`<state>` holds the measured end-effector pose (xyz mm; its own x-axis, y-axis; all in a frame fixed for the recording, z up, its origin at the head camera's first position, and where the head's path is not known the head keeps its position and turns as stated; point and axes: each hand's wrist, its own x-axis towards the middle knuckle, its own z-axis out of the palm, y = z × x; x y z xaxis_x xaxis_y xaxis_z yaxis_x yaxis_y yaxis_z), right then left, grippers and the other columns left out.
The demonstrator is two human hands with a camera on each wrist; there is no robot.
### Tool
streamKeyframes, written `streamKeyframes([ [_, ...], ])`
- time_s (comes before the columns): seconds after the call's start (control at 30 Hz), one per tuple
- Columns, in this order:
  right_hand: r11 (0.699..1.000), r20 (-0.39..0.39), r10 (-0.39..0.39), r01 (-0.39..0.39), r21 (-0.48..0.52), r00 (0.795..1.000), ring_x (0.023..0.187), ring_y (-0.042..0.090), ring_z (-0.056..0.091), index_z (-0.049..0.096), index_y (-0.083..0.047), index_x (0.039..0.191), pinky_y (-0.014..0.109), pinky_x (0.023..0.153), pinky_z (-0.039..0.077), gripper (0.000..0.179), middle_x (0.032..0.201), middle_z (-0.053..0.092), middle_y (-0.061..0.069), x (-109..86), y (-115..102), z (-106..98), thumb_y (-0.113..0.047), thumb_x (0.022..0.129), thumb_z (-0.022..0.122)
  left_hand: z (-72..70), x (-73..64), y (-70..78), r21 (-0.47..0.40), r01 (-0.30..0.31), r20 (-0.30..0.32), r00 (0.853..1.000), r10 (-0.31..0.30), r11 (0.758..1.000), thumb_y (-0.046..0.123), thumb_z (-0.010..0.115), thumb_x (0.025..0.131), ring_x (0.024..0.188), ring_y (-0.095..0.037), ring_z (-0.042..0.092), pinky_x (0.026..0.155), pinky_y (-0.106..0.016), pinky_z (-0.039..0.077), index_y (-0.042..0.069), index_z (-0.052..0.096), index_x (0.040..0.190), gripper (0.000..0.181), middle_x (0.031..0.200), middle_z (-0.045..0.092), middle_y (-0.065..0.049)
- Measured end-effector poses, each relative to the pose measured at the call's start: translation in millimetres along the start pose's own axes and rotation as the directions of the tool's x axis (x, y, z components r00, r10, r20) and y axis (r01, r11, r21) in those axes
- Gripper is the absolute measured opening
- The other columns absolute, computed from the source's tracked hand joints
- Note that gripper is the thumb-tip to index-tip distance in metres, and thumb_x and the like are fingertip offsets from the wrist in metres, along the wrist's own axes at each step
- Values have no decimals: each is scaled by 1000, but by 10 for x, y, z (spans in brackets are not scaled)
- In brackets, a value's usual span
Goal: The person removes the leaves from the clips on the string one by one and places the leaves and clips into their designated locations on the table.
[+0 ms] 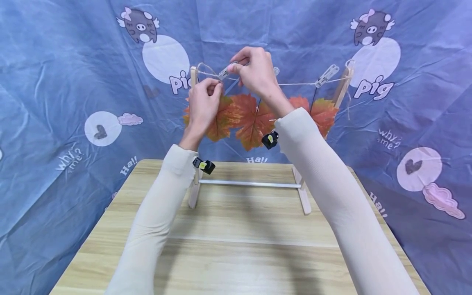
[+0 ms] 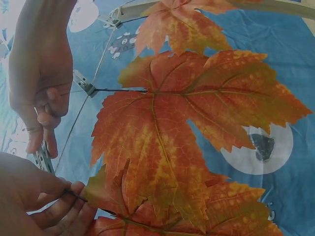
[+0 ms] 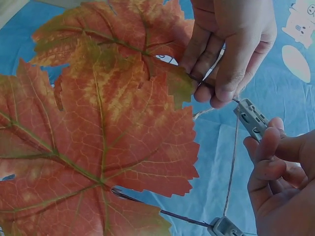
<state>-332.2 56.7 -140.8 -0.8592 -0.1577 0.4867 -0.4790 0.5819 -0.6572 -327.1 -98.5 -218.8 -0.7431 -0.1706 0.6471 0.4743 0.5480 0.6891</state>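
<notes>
On the left, the left hand [image 1: 203,102] pinches the thin dark stem of a leaf [image 1: 221,119] between thumb and fingertips, holding the stem tip up at the string [image 1: 295,84]; its grip is closed on the stem. Just to its right, the right hand [image 1: 254,69] squeezes a small clear plastic clip [image 1: 225,73] at the string, fingers curled round its tail end, so that grip too is closed, on the clip.

The step in hand looks like pegging this leaf onto the line: stem and clip are brought close together near the left post of the rack [image 1: 194,135], but I cannot tell whether the clip has bitten the stem yet. The next move would call for sliding the stem tip between the clip's jaws together with the string, then easing the squeeze without letting the stem slip.

Further right, a second leaf [image 1: 254,123] hangs from its own clip, and a third leaf [image 1: 321,112] hangs under another clip [image 1: 326,76] near the right post.

The leaves are broad, lobed and saw-edged, orange-red with yellow-green patches and raised veins, likely fabric or plastic. The string is thin, pale twine. The rack is light, smooth wood with a white crossbar, standing on a pale wood-grain desk [image 1: 239,254] before a creased blue printed cloth [image 1: 66,82].
</notes>
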Motion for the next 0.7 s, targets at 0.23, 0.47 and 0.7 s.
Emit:
streamKeyframes([
  [0.23, 998, -92, -33, 38, 51, 995, 55, 9, 64, 78, -11, 118, 26, 64, 58, 24, 99, 79, 0, 10, -13, -62, -27, 100, 77, -26, -17, 24, -24, 15, -1, 1000, -15, 1000, 18, 67, 106, 79, -4, 68, 77, -15, 51, 3, 80, 112, 21, 98, 81, -12],
  [0.47, 997, -102, -20, 28, 76, 995, 57, 10, 65, 77, -13, 123, 26, 65, 58, 27, 101, 74, -5, -33, -1, -139, -29, 101, 74, -78, -46, 21, -48, 12, -16, 1000, -13, 999, 17, 67, 106, 81, -9, 71, 73, -13, 50, 2, 79, 112, 20, 99, 81, -14],
  [0.7, 996, -89, -13, 21, 85, 996, 61, 11, 67, 71, -21, 137, 26, 70, 57, 38, 121, 72, -1, -133, 20, -258, -36, 102, 73, -161, -69, 30, -50, -23, -48, 999, 21, 998, 16, 68, 106, 78, -6, 71, 73, -12, 51, 2, 80, 111, 19, 99, 82, -13],
])
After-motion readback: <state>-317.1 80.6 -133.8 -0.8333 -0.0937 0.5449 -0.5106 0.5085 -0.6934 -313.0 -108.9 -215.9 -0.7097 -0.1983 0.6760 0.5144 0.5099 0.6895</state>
